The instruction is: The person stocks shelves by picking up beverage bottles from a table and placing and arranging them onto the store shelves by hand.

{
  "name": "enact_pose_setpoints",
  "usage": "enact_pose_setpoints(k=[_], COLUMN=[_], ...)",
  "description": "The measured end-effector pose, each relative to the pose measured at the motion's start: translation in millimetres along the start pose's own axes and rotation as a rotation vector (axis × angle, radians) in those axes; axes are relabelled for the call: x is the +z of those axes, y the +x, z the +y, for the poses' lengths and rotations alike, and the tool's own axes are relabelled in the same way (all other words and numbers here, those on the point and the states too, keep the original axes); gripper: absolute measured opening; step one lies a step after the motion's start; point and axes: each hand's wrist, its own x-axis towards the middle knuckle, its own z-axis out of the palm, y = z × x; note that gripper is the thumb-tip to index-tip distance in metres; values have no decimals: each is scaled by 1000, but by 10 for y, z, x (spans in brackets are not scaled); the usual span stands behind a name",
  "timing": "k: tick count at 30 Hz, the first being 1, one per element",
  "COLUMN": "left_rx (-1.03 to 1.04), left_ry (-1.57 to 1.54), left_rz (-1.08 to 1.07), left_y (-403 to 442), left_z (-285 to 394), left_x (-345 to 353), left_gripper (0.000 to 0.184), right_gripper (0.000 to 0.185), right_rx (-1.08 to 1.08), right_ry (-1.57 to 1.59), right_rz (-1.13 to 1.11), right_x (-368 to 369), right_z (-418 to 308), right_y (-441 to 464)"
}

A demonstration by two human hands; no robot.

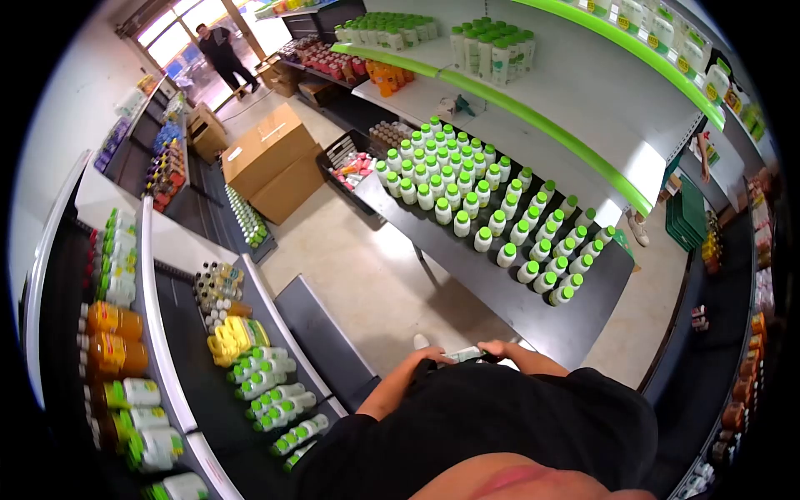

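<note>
In front of my black shirt, low in the head view, I hold a small white item that looks like a bottle (464,355), lying on its side; its label and cap are hard to make out. My left hand (432,356) is closed around its left end. At the other end, my right hand (495,348) has its fingers closed on it. Just beyond my hands is a dark table (467,273) carrying many upright white bottles (443,210) with green caps, in rows.
Shelves (575,137) with green edging rise behind the table. A large cardboard box (271,150) and black crate (354,171) stand on the floor. Stocked shelving (171,333) runs along my left. A person (223,58) stands near the doorway; another person's arm (704,158) shows at right.
</note>
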Motion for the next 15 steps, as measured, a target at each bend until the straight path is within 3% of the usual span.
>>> enact_pose_setpoints(k=[4, 5, 7, 8, 10, 11, 12, 15], left_rx=[70, 35, -41, -15, -86, -128, -63, 15], left_ry=[-98, -181, -339, -253, -408, -486, -376, -333], left_rz=[-87, -79, -61, -58, -166, -214, -79, -153], left_y=[-238, -340, -475, -349, -330, -331, -622, -516], left_z=[-171, -169, -214, -359, -395, -422, -127, -4], left_x=[-647, -762, -989, -1104, -1409, -1565, -1824, -2411], left_gripper=[83, 84, 87, 87, 83, 80, 72, 67], right_gripper=[61, 62, 65, 63, 59, 59, 58, 55], right_rx=[9, -8, -26, -70, -161, -194, -232, -307], right_ry=[-184, -129, -315, -300, -269, -175, -86, 280], right_rz=[-50, -46, 43, 50, 57, 53, 52, 131], right_x=[-133, -105, -107, -143, -186, -234, -316, -605], right_z=[-707, -881, -1221, -1340, -1442, -1475, -1556, -1830], right_y=[379, 397, 392, 383, 472, 508, 462, 250])
